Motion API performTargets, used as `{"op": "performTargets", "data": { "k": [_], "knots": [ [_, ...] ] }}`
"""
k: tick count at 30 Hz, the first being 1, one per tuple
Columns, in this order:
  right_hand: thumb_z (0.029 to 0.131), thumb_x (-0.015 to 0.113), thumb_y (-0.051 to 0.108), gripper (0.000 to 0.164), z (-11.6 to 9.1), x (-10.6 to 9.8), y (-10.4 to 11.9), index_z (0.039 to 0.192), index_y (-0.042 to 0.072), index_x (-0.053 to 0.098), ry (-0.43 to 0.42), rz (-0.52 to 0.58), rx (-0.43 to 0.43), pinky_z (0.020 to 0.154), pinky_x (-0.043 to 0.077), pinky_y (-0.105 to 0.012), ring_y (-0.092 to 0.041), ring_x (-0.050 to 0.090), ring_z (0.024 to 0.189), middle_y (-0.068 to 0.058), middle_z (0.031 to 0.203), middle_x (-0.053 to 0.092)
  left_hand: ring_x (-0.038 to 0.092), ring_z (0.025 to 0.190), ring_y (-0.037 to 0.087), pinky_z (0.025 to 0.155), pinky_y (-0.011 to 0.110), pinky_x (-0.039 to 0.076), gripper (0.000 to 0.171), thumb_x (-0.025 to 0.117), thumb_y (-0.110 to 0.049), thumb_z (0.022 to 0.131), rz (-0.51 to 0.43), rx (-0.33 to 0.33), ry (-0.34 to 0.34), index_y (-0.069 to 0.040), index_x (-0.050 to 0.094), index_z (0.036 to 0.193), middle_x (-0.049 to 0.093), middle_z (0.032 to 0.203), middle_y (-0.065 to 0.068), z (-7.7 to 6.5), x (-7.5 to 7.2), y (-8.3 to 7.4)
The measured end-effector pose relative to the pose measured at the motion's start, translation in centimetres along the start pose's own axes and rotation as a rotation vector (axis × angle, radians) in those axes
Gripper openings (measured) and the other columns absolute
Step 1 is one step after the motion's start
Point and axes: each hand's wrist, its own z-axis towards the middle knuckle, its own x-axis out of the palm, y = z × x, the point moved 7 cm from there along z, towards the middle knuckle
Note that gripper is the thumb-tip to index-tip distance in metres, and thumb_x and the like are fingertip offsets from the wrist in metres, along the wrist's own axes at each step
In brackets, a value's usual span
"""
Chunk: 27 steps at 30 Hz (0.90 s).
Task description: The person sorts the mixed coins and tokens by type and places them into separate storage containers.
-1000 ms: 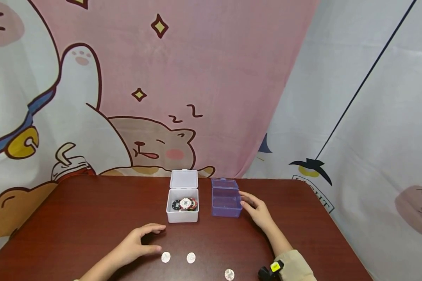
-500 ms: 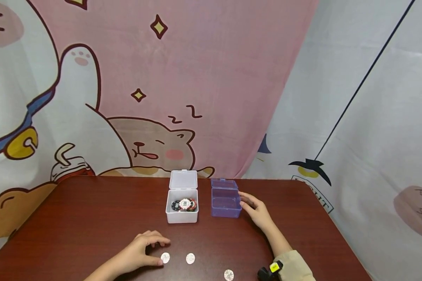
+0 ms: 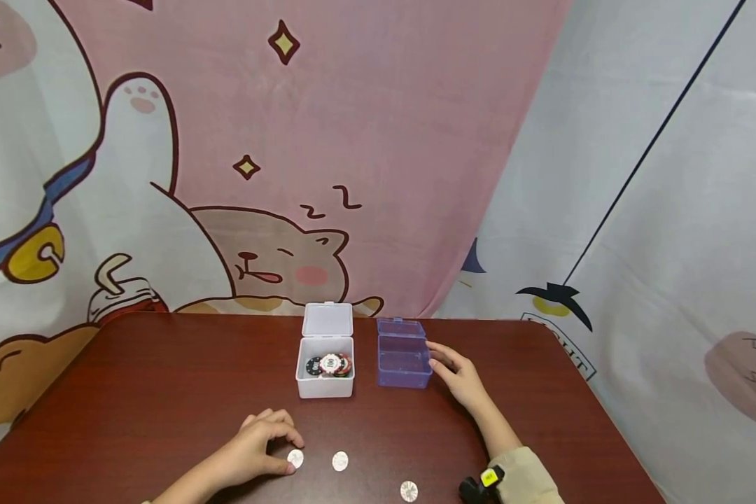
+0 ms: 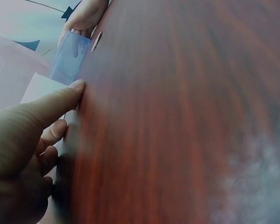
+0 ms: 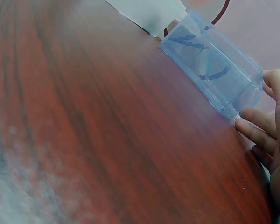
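My left hand point(image 3: 255, 448) is low over the table, thumb at the near-left edge of a silver coin point(image 3: 296, 458) and index fingertip at its far edge, pinching it. In the left wrist view the thumb point(image 4: 51, 105) points across the wood and that coin is hidden. A second coin point(image 3: 340, 460) lies just to the right, and a third coin point(image 3: 409, 491) farther right and nearer. With relaxed fingers my right hand point(image 3: 460, 378) touches the right side of a see-through blue-purple box point(image 3: 404, 378), which stands with its lid up.
Left of the blue-purple box stands a white box point(image 3: 325, 389), lid up, with several poker chips point(image 3: 331, 363) inside. A black device with a yellow label point(image 3: 491, 477) is at the right cuff. A printed cloth point(image 3: 384, 140) hangs behind the table point(image 3: 164, 378).
My left hand has come nearer and slightly right, its thumb and index finger closing in on the leftmost coin. The right hand stays at the blue-purple box.
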Motion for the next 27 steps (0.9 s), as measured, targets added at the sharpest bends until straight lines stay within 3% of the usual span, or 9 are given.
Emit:
{"op": "performTargets", "data": {
  "k": [19, 27],
  "knots": [
    [0.095, 0.059, 0.007, 0.038, 0.00, 0.17, 0.00, 0.131, -0.004, 0.054, 0.011, 0.006, 0.026, 0.084, 0.048, -0.023, -0.038, 0.054, 0.115, -0.026, 0.120, 0.060, 0.044, 0.082, 0.002, 0.070, 0.028, 0.026, 0.027, 0.085, -0.030, 0.063, -0.001, -0.003, -0.014, -0.031, 0.065, 0.080, 0.053, 0.087, -0.020, -0.01, -0.14, -0.05],
    [0.095, 0.059, 0.007, 0.039, -0.01, 0.03, 0.02, 0.132, -0.004, 0.054, 0.013, 0.020, 0.041, 0.084, 0.047, -0.023, -0.039, 0.053, 0.116, -0.027, 0.122, 0.059, 0.046, 0.073, 0.004, 0.064, 0.021, 0.037, 0.020, 0.085, -0.019, 0.067, -0.147, 0.029, -0.057, -0.026, 0.066, 0.071, 0.056, 0.076, -0.016, 0.48, -0.41, 0.31]
  ]
}}
